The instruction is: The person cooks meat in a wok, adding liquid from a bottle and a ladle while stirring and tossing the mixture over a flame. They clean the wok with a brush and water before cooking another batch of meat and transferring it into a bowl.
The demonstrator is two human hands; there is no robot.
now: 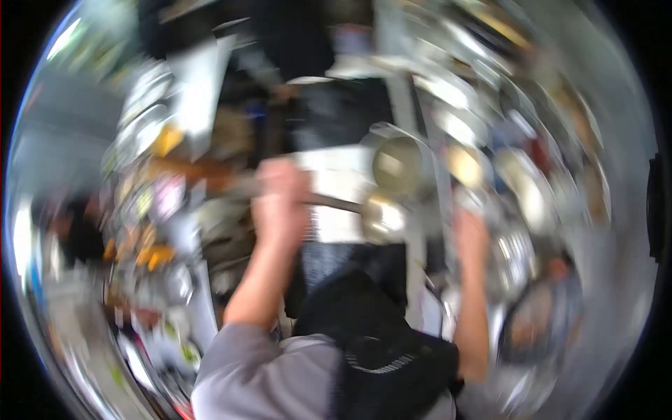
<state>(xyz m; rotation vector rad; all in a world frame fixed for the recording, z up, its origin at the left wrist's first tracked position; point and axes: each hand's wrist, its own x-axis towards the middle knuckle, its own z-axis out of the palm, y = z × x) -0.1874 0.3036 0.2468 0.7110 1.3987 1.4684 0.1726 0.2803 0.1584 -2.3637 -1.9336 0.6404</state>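
Note:
My left hand point(281, 199) is closed around the handle of a ladle point(383, 218), whose round, shiny bowl points to the right. Just beyond that bowl stands a round metal pot point(397, 166) with pale contents, at the edge of a white surface point(336, 171). On the right, my right hand point(472, 227) reaches forward beside several round metal vessels. Motion blur smears its fingers, so I cannot see whether it grips anything.
Bowls and pans point(521, 185) crowd the right-hand counter. A round wire-like basket or strainer point(542, 318) sits nearer on that side. To the left are orange-yellow items point(155, 255) and stacked dishes point(147, 98). Dark cooking equipment point(343, 108) lies ahead.

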